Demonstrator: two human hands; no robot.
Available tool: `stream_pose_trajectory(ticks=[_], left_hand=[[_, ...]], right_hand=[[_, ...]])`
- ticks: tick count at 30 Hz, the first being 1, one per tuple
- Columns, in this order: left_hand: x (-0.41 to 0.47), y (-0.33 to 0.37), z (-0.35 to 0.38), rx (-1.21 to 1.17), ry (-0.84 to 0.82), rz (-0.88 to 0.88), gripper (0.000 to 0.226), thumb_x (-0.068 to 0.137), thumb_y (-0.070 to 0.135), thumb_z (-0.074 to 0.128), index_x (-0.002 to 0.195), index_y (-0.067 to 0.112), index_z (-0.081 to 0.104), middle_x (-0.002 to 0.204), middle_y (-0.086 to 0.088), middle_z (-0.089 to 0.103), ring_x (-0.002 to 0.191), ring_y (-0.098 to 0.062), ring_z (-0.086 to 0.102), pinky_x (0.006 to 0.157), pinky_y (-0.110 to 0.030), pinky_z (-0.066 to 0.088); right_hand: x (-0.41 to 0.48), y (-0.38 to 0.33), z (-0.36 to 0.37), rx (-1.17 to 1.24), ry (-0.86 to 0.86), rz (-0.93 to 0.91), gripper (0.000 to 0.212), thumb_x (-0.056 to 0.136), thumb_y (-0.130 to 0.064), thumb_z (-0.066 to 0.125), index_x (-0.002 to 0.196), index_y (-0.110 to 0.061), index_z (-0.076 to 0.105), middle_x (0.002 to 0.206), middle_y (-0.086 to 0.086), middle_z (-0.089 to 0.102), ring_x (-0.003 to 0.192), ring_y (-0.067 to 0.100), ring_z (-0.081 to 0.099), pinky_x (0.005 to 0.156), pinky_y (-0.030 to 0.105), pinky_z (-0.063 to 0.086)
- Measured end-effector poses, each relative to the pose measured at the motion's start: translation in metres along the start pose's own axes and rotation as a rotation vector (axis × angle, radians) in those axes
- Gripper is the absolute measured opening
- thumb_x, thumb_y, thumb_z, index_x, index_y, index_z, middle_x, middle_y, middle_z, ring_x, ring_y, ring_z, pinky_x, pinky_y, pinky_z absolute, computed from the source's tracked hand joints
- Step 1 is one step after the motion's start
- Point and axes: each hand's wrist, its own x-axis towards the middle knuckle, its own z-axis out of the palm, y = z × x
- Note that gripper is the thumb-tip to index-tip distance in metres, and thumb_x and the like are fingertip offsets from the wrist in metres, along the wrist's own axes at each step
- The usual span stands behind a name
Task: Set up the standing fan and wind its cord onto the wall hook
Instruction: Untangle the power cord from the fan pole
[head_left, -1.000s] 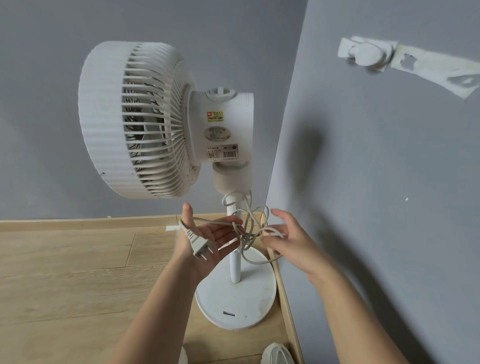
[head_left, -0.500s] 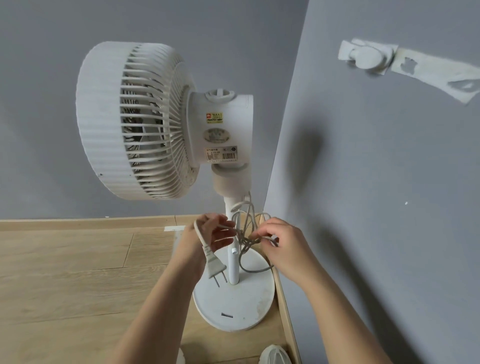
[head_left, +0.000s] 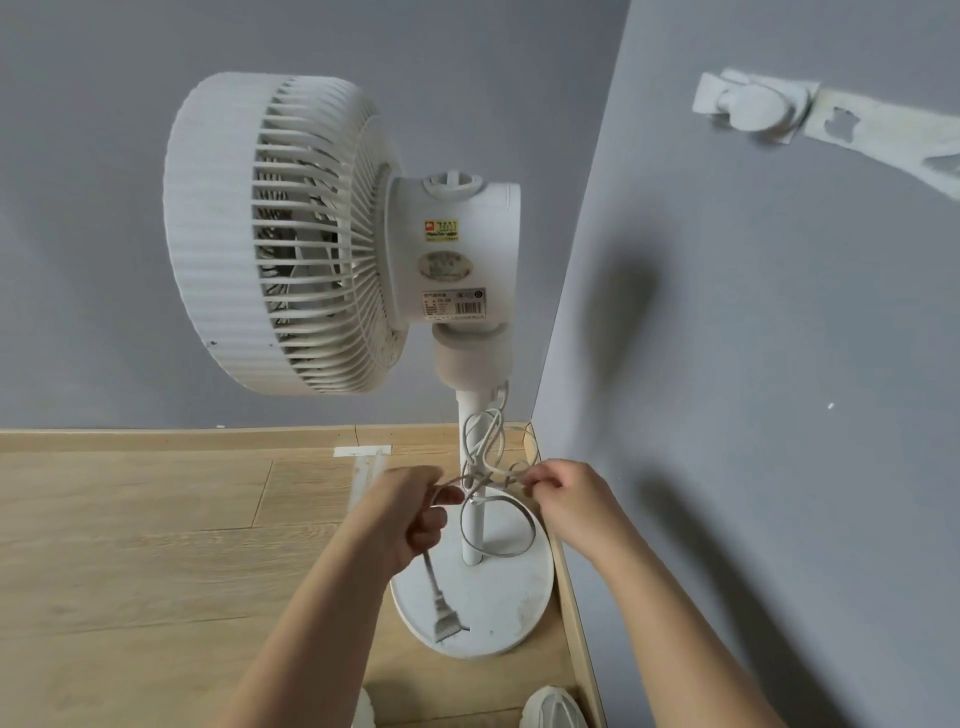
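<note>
Setting: a plain indoor room, most likely in a home.
Walls: a matte grey back wall (head_left: 78, 208) and a grey side wall (head_left: 779, 441) met in a corner.
Floor: pale wood-look floor (head_left: 130, 545) in planks, with a matching skirting board (head_left: 156, 439) along its far and right edges.
Appliance: a white household standing fan (head_left: 322, 234) stood at the floor's far right corner, and its mains cord (head_left: 522, 543) ended in a plug (head_left: 447, 621).
Fixture: a white stick-on wall hook (head_left: 753, 106) sat high on the side wall, touching a torn white adhesive strip (head_left: 883, 140).
Mark: a small white tape patch (head_left: 362, 450) lay at the floor's far edge.
</note>
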Motion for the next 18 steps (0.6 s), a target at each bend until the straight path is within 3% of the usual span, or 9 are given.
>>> stream_pose_trajectory(ticks=[2,4,5,7,9,13,16,18], left_hand=[[0.003,-0.004,-0.001,0.279,0.070,0.053,0.031,0.095,0.014,0.044,0.069,0.004,0.058,0.054,-0.007,0.042,0.034,-0.011,0.020,0.038,-0.017,0.016],[0.003,-0.006,0.000,0.458,0.084,0.099,0.027,0.094,0.016,0.049,0.078,0.005,0.067,0.057,-0.009,0.053,0.038,-0.014,0.022,0.040,-0.020,0.018],[0.004,-0.006,0.000,0.514,0.096,0.153,0.023,0.093,0.014,0.049,0.084,0.006,0.069,0.061,-0.008,0.062,0.038,-0.013,0.025,0.038,-0.020,0.021],[0.006,-0.009,0.003,0.647,0.151,0.290,0.021,0.092,0.012,0.050,0.087,0.009,0.070,0.064,-0.001,0.072,0.031,-0.006,0.028,0.034,-0.016,0.025],[0.006,-0.011,0.003,0.780,0.217,0.396,0.020,0.090,0.014,0.052,0.083,0.013,0.070,0.064,0.003,0.072,0.032,-0.004,0.036,0.038,-0.015,0.032],[0.004,-0.013,-0.001,1.044,0.388,0.525,0.016,0.085,0.030,0.057,0.078,0.025,0.070,0.072,0.006,0.069,0.068,-0.014,0.061,0.054,-0.024,0.041],[0.004,-0.011,-0.001,1.056,0.357,0.602,0.014,0.085,0.028,0.059,0.078,0.024,0.071,0.073,0.007,0.067,0.075,-0.017,0.061,0.058,-0.026,0.041],[0.004,-0.009,0.000,0.991,0.274,0.621,0.014,0.088,0.023,0.060,0.081,0.021,0.071,0.067,0.009,0.063,0.065,-0.014,0.058,0.055,-0.021,0.039]], right_hand=[[-0.001,-0.003,-0.003,0.051,0.208,0.005,0.020,0.090,-0.010,0.047,0.092,-0.018,0.065,0.094,-0.002,0.069,0.093,0.018,0.063,0.076,0.023,0.044],[-0.007,-0.012,-0.010,0.228,0.392,-0.147,0.017,0.088,-0.003,0.048,0.084,-0.010,0.063,0.080,0.003,0.068,0.081,0.022,0.065,0.073,0.027,0.047],[-0.011,-0.019,-0.013,0.324,0.375,-0.238,0.019,0.086,0.003,0.048,0.079,-0.007,0.062,0.073,0.004,0.066,0.072,0.021,0.064,0.069,0.028,0.049],[-0.020,-0.033,-0.014,0.430,0.180,-0.341,0.028,0.082,0.012,0.043,0.069,-0.004,0.061,0.064,0.005,0.065,0.060,0.018,0.064,0.060,0.026,0.053],[-0.022,-0.036,-0.007,0.308,0.027,-0.289,0.033,0.083,0.008,0.041,0.066,-0.007,0.065,0.067,0.004,0.070,0.062,0.015,0.069,0.061,0.027,0.055],[-0.011,-0.014,0.009,-0.216,0.059,-0.180,0.032,0.088,-0.007,0.044,0.094,-0.018,0.074,0.095,-0.003,0.074,0.091,0.015,0.066,0.081,0.029,0.053],[-0.005,-0.006,0.015,-0.197,0.046,-0.182,0.034,0.091,-0.007,0.046,0.115,-0.020,0.067,0.114,-0.004,0.067,0.104,0.016,0.060,0.088,0.024,0.047],[-0.001,-0.004,0.020,-0.131,0.044,-0.216,0.030,0.092,-0.011,0.052,0.116,-0.021,0.067,0.113,-0.003,0.065,0.100,0.014,0.059,0.085,0.021,0.045]])
